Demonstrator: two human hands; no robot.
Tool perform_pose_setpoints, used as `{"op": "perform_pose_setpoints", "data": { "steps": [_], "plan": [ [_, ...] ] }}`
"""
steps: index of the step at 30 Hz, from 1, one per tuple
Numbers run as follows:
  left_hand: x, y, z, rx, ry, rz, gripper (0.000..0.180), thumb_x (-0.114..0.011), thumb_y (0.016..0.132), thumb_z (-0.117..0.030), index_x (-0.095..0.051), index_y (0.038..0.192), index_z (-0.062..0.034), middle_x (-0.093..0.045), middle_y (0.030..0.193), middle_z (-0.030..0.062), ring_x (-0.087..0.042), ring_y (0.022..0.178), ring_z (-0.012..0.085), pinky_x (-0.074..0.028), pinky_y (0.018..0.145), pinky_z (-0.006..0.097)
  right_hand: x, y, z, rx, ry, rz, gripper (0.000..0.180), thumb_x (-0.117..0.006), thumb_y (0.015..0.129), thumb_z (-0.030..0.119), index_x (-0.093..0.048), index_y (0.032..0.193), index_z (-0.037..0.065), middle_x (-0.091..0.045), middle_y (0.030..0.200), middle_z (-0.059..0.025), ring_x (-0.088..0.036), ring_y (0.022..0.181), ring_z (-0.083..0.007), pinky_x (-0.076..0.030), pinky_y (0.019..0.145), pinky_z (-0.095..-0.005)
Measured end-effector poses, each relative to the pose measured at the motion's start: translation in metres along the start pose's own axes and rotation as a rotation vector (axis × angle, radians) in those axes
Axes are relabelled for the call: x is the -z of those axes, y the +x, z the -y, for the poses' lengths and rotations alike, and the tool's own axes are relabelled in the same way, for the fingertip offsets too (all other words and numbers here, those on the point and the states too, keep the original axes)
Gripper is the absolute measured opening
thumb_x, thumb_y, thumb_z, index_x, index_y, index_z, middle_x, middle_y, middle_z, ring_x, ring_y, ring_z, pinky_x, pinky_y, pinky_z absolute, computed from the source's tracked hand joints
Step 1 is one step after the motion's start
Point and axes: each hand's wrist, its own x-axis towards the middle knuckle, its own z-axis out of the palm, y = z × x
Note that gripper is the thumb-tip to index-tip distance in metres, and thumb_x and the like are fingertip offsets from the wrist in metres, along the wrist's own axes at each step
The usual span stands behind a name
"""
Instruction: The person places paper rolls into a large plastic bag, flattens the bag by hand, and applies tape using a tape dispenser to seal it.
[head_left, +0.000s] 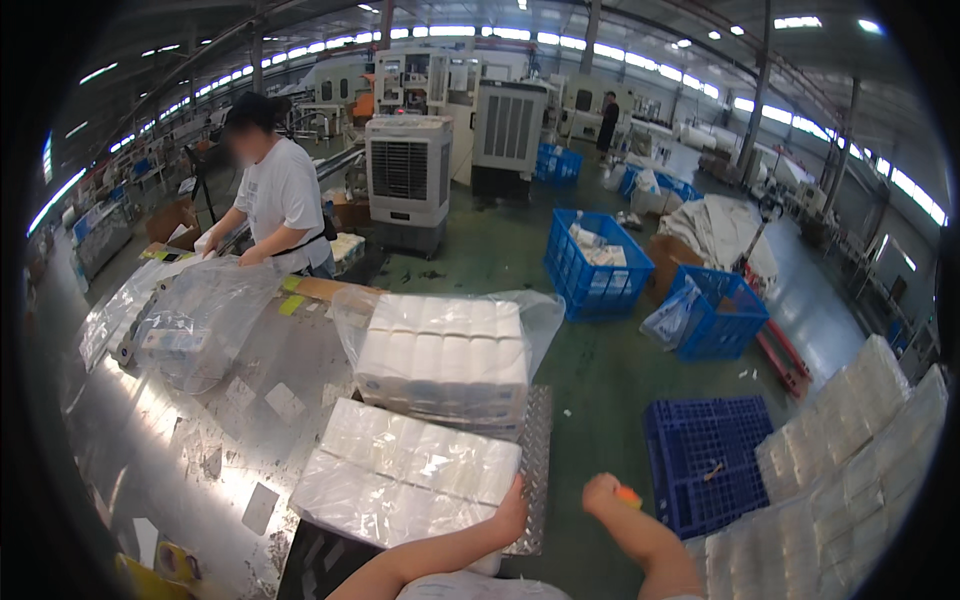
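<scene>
A clear-wrapped pack of white paper rolls (410, 472) lies before me on the metal worktable (235, 440). My left hand (511, 512) rests against the right end of this pack, its fingers lying along the plastic and partly hidden. Just beyond stands a taller stack of the same white rolls (440, 350) inside a loose clear bag, its plastic flaring out at both sides. Off the table to the right, my right hand (603, 494) is closed round a small orange object (628, 497); most of it is covered, so its kind does not show.
Across the table a co-worker in a white shirt (285, 190) handles a clear plastic bag (205, 315). A blue pallet (708, 460) lies on the floor at right, beside stacked wrapped packs (840, 480). Blue crates (597, 275) stand farther back. Tape rolls (178, 562) sit at the lower left.
</scene>
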Motion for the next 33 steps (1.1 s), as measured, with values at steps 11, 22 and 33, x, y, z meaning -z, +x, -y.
{"op": "perform_pose_setpoints", "data": {
  "steps": [11,22,33],
  "plan": [
    [0.029,-0.014,0.036,0.335,-1.771,-0.531,0.048,-0.045,0.085,-0.05,-0.061,0.084,-0.0045,-0.063,0.074,0.0129,-0.062,0.073,0.0253,-0.047,0.063,0.035,-0.03,-0.136,-0.04,0.126,1.444,-0.594,0.057,-0.069,0.067,0.038,-0.058,0.114,0.007,-0.064,0.096,-0.0174,-0.062,0.092,-0.0258,-0.048,0.077,-0.0298],
    [0.009,-0.071,0.084,0.028,-2.597,-0.268,0.059,-0.042,0.084,-0.061,-0.062,0.09,-0.0066,-0.058,0.08,0.003,-0.054,0.067,0.0112,-0.047,0.053,0.024,0.05,-0.221,0.018,0.47,0.855,-1.323,0.047,-0.077,0.063,0.028,-0.062,0.104,0.009,-0.052,0.075,-0.0135,-0.055,0.056,-0.0344,-0.046,0.049,-0.0415],
    [-0.048,-0.161,0.055,0.715,-2.431,-0.905,0.047,-0.058,0.084,-0.042,-0.064,0.061,-0.0021,-0.052,0.054,-0.0036,-0.044,0.049,0.0045,-0.037,0.044,0.022,0.082,-0.207,0.055,1.021,0.726,-1.108,0.063,-0.075,0.061,0.033,-0.055,0.118,0.015,-0.052,0.084,-0.0158,-0.055,0.063,-0.0338,-0.047,0.053,-0.041]
  ]
}}
